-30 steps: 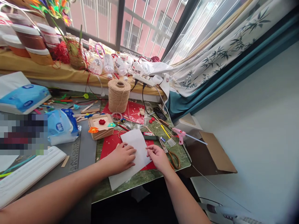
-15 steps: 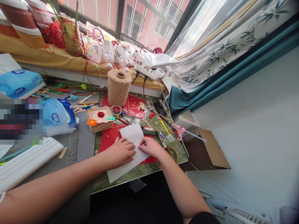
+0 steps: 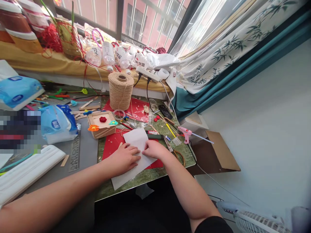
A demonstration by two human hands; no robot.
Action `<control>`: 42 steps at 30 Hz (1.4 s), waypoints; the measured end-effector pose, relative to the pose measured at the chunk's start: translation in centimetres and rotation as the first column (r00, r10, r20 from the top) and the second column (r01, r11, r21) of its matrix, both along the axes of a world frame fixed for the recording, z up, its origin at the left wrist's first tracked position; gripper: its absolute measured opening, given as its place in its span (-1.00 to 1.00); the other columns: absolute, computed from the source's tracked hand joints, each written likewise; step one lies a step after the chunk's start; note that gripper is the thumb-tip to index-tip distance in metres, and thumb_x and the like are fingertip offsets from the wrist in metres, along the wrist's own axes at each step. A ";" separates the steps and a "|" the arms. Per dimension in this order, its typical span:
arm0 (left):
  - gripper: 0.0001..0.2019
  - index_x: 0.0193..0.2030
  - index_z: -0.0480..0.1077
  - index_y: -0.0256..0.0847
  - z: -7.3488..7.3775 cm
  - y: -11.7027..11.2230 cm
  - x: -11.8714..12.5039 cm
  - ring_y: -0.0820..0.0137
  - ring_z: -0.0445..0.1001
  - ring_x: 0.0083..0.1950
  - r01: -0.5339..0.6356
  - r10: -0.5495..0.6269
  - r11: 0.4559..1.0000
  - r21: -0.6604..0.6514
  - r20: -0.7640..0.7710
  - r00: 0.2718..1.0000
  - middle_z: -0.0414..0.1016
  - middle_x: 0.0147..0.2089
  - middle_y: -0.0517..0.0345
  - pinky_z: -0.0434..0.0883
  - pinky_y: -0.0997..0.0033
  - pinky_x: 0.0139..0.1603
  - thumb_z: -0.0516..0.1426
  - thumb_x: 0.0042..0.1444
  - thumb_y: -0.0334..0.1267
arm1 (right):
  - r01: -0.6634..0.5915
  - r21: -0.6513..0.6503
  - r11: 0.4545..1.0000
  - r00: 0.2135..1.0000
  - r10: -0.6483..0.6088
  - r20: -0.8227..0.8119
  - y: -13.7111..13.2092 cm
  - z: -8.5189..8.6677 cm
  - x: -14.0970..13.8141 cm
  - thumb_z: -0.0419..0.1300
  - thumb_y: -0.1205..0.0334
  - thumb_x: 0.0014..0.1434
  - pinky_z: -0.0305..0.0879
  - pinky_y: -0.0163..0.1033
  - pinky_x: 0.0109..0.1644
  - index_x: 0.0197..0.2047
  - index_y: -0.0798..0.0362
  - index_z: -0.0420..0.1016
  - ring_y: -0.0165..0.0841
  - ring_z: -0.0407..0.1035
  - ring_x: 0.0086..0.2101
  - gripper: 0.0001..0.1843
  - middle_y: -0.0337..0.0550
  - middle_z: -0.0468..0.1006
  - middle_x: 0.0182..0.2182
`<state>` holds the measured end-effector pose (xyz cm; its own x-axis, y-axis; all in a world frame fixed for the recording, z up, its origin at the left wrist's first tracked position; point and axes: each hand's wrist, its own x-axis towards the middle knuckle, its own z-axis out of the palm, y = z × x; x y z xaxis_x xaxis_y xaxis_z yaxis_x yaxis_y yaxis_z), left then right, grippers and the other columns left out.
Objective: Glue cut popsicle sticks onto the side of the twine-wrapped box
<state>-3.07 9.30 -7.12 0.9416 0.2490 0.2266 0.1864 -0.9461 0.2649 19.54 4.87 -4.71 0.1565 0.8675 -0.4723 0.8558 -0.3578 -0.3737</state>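
Note:
A white sheet of paper [image 3: 128, 179] lies slantwise near the front edge of the table, partly over a red sheet [image 3: 109, 147]. My left hand [image 3: 127, 157] rests flat on the paper with its fingers stretched out. Close beside it on the right, my right hand [image 3: 153, 150] is closed, thumb and fingers bunched together against the paper. Whatever the right fingertips hold, if anything, is too small to make out. The far end of the paper bends up slightly.
Behind the hands stand a twine spool [image 3: 120, 91] and a wooden box [image 3: 102, 124] with knitted flowers. A pink glue gun [image 3: 186, 133], scissors [image 3: 178, 155] and a dark green cutter [image 3: 155, 136] lie right. Tissue packs [image 3: 58, 123] and a white case [image 3: 29, 174] sit left.
The view has shifted slightly. My right hand's fingers have curled in a little more on the paper; my left hand stays flat in place.

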 end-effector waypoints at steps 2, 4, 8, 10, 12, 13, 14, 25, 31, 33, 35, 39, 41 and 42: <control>-0.74 0.13 0.51 0.05 0.1 0.0 -0.1 0.13 0.46 0.18 0.014 -0.015 1.000 -0.021 -0.020 1.000 0.53 0.19 0.04 0.19 -0.04 0.24 0.17 0.34 -0.09 | -0.015 -0.016 1.000 1.000 0.015 0.021 0.4 0.2 0.2 0.45 0.14 0.01 0.13 -0.31 -0.39 -0.31 0.02 0.55 -0.31 0.45 -0.39 -0.78 -0.19 0.64 -0.36; -0.74 0.13 0.51 0.07 0.1 0.2 -0.1 0.13 0.46 0.19 0.015 -0.016 0.999 -0.047 -0.025 1.000 0.53 0.20 0.07 0.20 -0.05 0.24 0.16 0.35 -0.10 | -0.026 -0.027 0.999 0.999 0.027 0.037 0.5 0.4 0.4 0.46 0.14 0.00 0.14 -0.31 -0.39 -0.32 0.02 0.55 -0.31 0.45 -0.40 -0.77 -0.17 0.65 -0.35; -0.72 0.15 0.50 0.08 -0.2 0.4 -0.2 0.13 0.45 0.23 0.035 -0.035 0.997 -0.066 0.005 0.999 0.53 0.22 0.09 0.17 -0.05 0.28 0.17 0.33 -0.11 | -0.041 -0.045 0.998 0.998 0.043 0.038 0.6 1.0 0.8 0.47 0.15 0.01 0.13 -0.32 -0.40 -0.35 0.02 0.54 -0.33 0.44 -0.43 -0.77 -0.19 0.64 -0.40; -0.71 0.16 0.50 0.07 -0.4 0.4 -0.3 0.13 0.45 0.24 0.044 -0.044 0.997 -0.062 0.013 0.999 0.53 0.21 0.08 0.16 -0.05 0.29 0.19 0.32 -0.11 | -0.046 -0.051 0.998 0.998 0.047 0.030 0.7 1.1 0.9 0.47 0.14 0.01 0.13 -0.32 -0.41 -0.36 0.02 0.54 -0.34 0.44 -0.44 -0.77 -0.21 0.63 -0.42; -0.70 0.17 0.50 0.06 -0.5 0.4 -0.3 0.13 0.47 0.22 0.045 -0.044 0.997 -0.055 0.011 0.999 0.53 0.21 0.07 0.17 -0.05 0.29 0.19 0.31 -0.11 | -0.048 -0.052 0.998 0.998 0.050 0.026 1.0 1.3 0.9 0.49 0.16 0.00 0.12 -0.32 -0.41 -0.38 0.03 0.54 -0.35 0.43 -0.46 -0.77 -0.23 0.62 -0.45; -0.69 0.17 0.50 0.06 -0.5 0.4 -0.4 0.13 0.47 0.21 0.045 -0.045 0.998 -0.051 0.008 0.999 0.53 0.22 0.06 0.17 -0.05 0.29 0.19 0.31 -0.11 | -0.049 -0.050 0.998 0.998 0.050 0.025 1.0 1.4 0.9 0.49 0.17 -0.02 0.12 -0.32 -0.41 -0.39 0.03 0.53 -0.35 0.42 -0.47 -0.77 -0.25 0.61 -0.47; -0.69 0.17 0.50 0.06 -0.5 0.3 -0.4 0.13 0.47 0.21 0.046 -0.046 0.998 -0.049 0.004 0.999 0.52 0.23 0.05 0.17 -0.06 0.30 0.19 0.32 -0.10 | -0.049 -0.044 0.998 0.998 0.050 0.026 1.1 1.6 0.9 0.50 0.19 -0.03 0.11 -0.32 -0.41 -0.41 0.03 0.53 -0.36 0.41 -0.48 -0.77 -0.25 0.60 -0.48; -0.77 0.06 0.54 0.08 -0.3 0.3 -0.4 0.15 0.48 0.13 0.020 -0.018 0.998 -0.062 0.026 1.000 0.56 0.15 0.09 0.20 0.00 0.20 0.19 0.31 -0.08 | -0.010 0.074 0.997 1.000 0.010 0.007 -3.0 3.6 0.9 0.37 0.20 0.15 0.10 -0.33 -0.38 -0.35 0.05 0.55 -0.40 0.36 -0.44 -0.87 -0.26 0.57 -0.45; -0.64 0.14 0.48 -0.01 0.0 -0.4 -0.4 0.04 0.43 0.17 0.018 -0.018 1.000 0.012 0.007 1.000 0.52 0.17 -0.02 0.18 -0.12 0.24 0.22 0.27 0.01 | 0.016 0.059 0.998 0.995 -0.010 -0.100 -3.2 1.2 -1.0 0.29 0.19 0.24 0.10 -0.37 -0.42 -0.29 0.06 0.56 -0.43 0.37 -0.46 -0.88 -0.28 0.56 -0.46; -0.63 0.18 0.46 0.02 0.0 -0.5 -0.4 0.03 0.42 0.20 0.031 -0.031 0.999 0.011 -0.007 1.000 0.50 0.18 -0.02 0.16 -0.16 0.27 0.20 0.28 0.01 | 0.036 0.066 0.997 0.995 -0.030 -0.093 -3.0 0.8 -1.2 0.30 0.20 0.22 0.11 -0.37 -0.41 -0.29 0.06 0.55 -0.41 0.39 -0.42 -0.89 -0.25 0.58 -0.42; -0.65 0.18 0.46 0.04 0.0 -0.5 -0.4 0.04 0.42 0.20 0.036 -0.036 0.999 -0.006 -0.019 0.999 0.51 0.17 -0.01 0.16 -0.16 0.28 0.19 0.29 0.00 | 0.051 0.064 0.997 0.996 -0.046 -0.073 -2.8 0.6 -1.3 0.32 0.20 0.19 0.13 -0.35 -0.40 -0.29 0.06 0.55 -0.38 0.42 -0.40 -0.90 -0.21 0.61 -0.38; -0.65 0.15 0.48 0.04 -0.2 -0.4 -0.2 0.03 0.43 0.18 0.020 -0.021 0.999 -0.032 -0.025 0.999 0.51 0.15 0.00 0.17 -0.18 0.28 0.23 0.26 -0.01 | 0.050 0.066 0.997 0.999 -0.050 -0.007 -2.1 0.8 -1.3 0.37 0.21 0.13 0.12 -0.32 -0.37 -0.29 0.05 0.54 -0.33 0.44 -0.36 -0.87 -0.15 0.63 -0.34; -0.64 0.15 0.48 0.03 -0.3 -0.5 -0.1 0.02 0.43 0.20 0.015 -0.016 0.999 -0.033 -0.025 1.000 0.50 0.18 -0.01 0.17 -0.20 0.29 0.24 0.25 -0.02 | 0.025 0.062 0.998 0.999 -0.027 0.019 -1.6 1.1 -1.4 0.39 0.23 0.09 0.11 -0.30 -0.35 -0.32 0.04 0.53 -0.32 0.44 -0.35 -0.87 -0.15 0.62 -0.35; -0.63 0.16 0.48 0.03 -0.4 -0.5 -0.1 0.02 0.43 0.21 0.014 -0.015 0.999 -0.033 -0.023 1.000 0.50 0.19 -0.01 0.16 -0.21 0.30 0.24 0.24 -0.03 | 0.009 0.056 0.998 1.000 -0.011 0.027 -1.4 1.2 -1.5 0.40 0.25 0.08 0.11 -0.30 -0.34 -0.34 0.03 0.53 -0.31 0.44 -0.35 -0.87 -0.15 0.62 -0.35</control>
<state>-3.13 8.84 -7.54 0.9501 0.2423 0.1963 0.1795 -0.9397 0.2911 18.06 3.45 -3.50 0.1774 0.8906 -0.4187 0.8623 -0.3457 -0.3699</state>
